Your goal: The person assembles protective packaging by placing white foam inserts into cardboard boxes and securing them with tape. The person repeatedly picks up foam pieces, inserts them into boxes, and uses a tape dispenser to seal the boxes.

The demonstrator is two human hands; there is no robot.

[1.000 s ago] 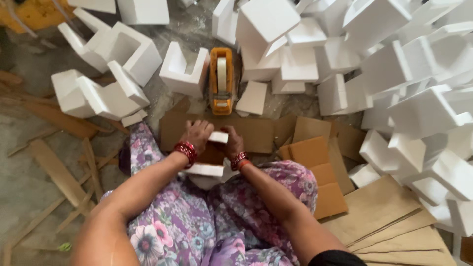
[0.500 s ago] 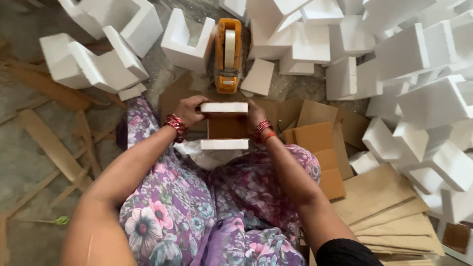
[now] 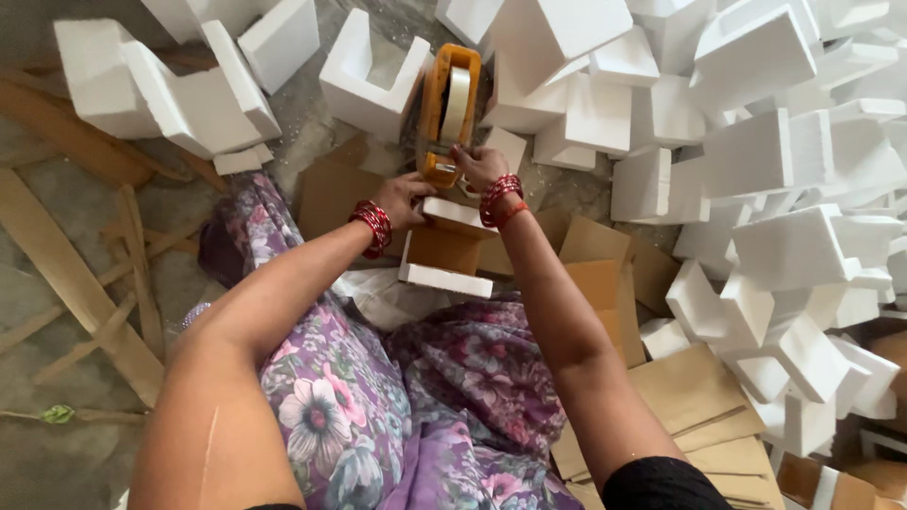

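left hand closed on foam-capped cardboard box, steadying its left end | right hand gripping orange tape dispenser at box's far edge | white foam blocks piled around

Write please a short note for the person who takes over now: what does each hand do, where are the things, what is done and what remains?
Left hand: steadies the brown box with foam end caps at its far end, on the lap.
Right hand: on the orange tape dispenser, just beyond the box.
Done: white foam caps sit on both ends of the box.
Left: no tape shows on the box yet.
Around: loose foam pieces, flat cardboard on the right.
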